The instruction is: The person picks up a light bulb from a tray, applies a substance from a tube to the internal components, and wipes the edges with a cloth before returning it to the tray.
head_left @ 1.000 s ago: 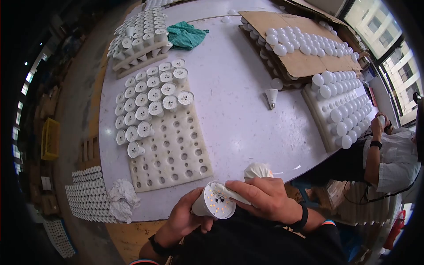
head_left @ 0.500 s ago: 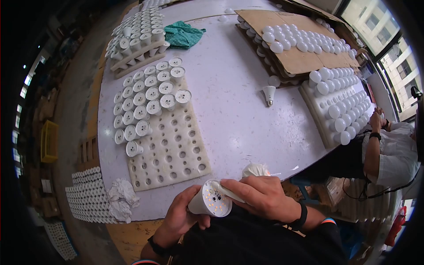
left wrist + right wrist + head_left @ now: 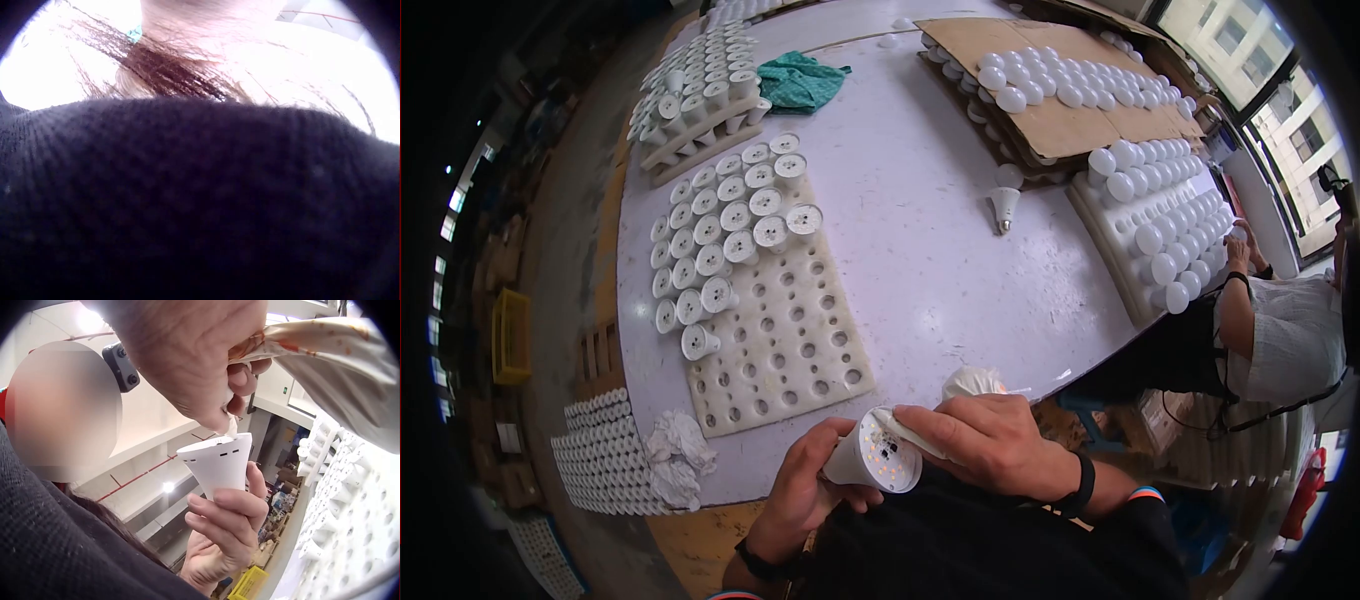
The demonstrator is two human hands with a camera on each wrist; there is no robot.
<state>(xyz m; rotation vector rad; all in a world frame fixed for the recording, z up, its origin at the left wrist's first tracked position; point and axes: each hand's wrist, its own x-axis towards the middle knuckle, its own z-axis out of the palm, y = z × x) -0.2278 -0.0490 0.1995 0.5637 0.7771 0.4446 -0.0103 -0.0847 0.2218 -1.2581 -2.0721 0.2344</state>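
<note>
In the head view my left hand (image 3: 800, 485) grips a white LED bulb housing (image 3: 845, 462), tilted with its round LED board facing up. My right hand (image 3: 1000, 450) squeezes a white plastic squeeze bag (image 3: 972, 382), whose narrow tip meets the housing's rim. The right wrist view shows the bag (image 3: 344, 369) bulging out behind the fist, with orange marks on it. Below that fist, the left fingers (image 3: 231, 509) wrap the tapered housing (image 3: 219, 472). Dark sleeve cloth (image 3: 200, 200) fills most of the left wrist view, hiding the hand there.
A foam tray (image 3: 800, 350) carries rows of housings (image 3: 735, 215) on the white table (image 3: 920, 270). One bulb (image 3: 1003, 208) lies beyond. Globe-topped bulbs stand in a tray (image 3: 1115, 250) at right, near another person (image 3: 1280, 335). A green cloth (image 3: 802, 82) lies at the back.
The head view has shifted slightly, sliding the table leftward. My hands keep nearly the same pose at the housing's rim. The other person's hands have moved to the bulb tray.
</note>
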